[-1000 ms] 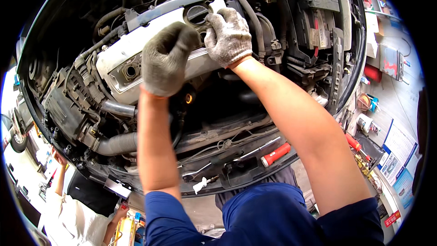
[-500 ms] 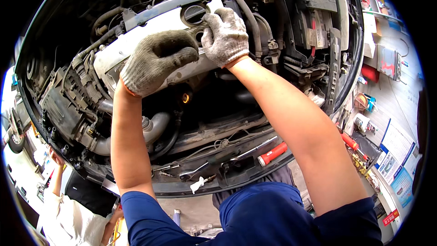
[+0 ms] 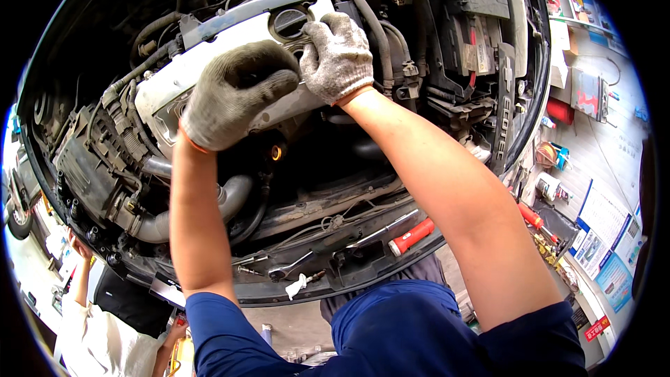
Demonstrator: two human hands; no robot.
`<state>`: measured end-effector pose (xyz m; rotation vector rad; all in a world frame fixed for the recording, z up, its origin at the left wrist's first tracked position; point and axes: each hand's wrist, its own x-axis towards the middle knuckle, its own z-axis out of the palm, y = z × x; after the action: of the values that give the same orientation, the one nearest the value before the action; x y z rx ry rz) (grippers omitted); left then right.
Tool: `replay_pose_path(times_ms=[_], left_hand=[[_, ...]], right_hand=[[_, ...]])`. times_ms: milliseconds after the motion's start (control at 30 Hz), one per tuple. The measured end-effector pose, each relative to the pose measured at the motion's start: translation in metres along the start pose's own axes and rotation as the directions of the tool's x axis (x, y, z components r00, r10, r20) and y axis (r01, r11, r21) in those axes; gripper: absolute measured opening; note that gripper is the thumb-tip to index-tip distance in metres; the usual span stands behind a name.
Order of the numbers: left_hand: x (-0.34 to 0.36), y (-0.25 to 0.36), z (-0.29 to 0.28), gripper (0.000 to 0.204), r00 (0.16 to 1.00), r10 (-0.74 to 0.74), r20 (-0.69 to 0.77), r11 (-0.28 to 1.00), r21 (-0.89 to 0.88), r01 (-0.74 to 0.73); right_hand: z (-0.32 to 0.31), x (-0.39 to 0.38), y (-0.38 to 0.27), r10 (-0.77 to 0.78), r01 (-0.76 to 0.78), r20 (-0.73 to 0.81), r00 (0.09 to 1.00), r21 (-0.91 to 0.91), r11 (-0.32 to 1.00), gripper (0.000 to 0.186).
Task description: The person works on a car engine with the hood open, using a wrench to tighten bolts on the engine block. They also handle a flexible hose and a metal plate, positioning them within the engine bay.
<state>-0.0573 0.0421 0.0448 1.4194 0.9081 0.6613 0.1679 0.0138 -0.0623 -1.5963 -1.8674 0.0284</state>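
Note:
Both my hands wear grey knitted work gloves and meet over the silver-white engine cover [image 3: 162,82] of a car. My left hand [image 3: 234,98] is closed, with its fingers curled round toward the thumb and their tips close beside the right hand. My right hand [image 3: 338,58] is closed too, fingers bent down at the cover's right end, just below the black round oil filler cap [image 3: 290,22]. Whatever sits between the fingertips is hidden by the gloves. A round opening in the cover partly shows between the hands.
Along the front ledge lie a red flashlight [image 3: 412,237], a ratchet wrench [image 3: 292,266], a small socket piece [image 3: 250,270] and a crumpled white tissue [image 3: 296,286]. Hoses and the battery [image 3: 481,49] stand at right. Another person's sleeve [image 3: 105,338] is at lower left.
The whole view has shifted slightly, so the engine bay sits a little further left. Both hands stay at the cover, their fingers curled much as before.

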Motion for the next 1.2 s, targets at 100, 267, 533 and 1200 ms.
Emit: replay_pose_path(times_ms=[100, 267, 533, 1200], left_hand=[[-0.007, -0.013, 0.065, 0.041, 0.749, 0.135, -0.649, 0.989, 0.038, -0.146], [0.004, -0.003, 0.054, 0.037, 0.889, 0.160, -0.429, 0.987, 0.049, -0.154], [-0.010, -0.014, 0.056, 0.033, 0.823, 0.229, -0.520, 0.969, 0.044, -0.242], [0.007, 0.003, 0.019, 0.030, 0.983, 0.182, 0.004, 0.978, 0.101, -0.182]], right_hand=[[0.001, -0.003, 0.004, 0.009, -0.009, 0.003, 1.000, -0.019, 1.000, 0.030], [0.002, -0.005, 0.005, 0.013, -0.014, -0.025, 1.000, -0.037, 0.999, 0.030], [0.003, -0.002, 0.000, -0.015, 0.014, -0.026, 1.000, -0.051, 0.999, 0.029], [0.002, -0.004, 0.001, 0.007, -0.005, 0.103, 0.995, -0.021, 1.000, 0.036]])
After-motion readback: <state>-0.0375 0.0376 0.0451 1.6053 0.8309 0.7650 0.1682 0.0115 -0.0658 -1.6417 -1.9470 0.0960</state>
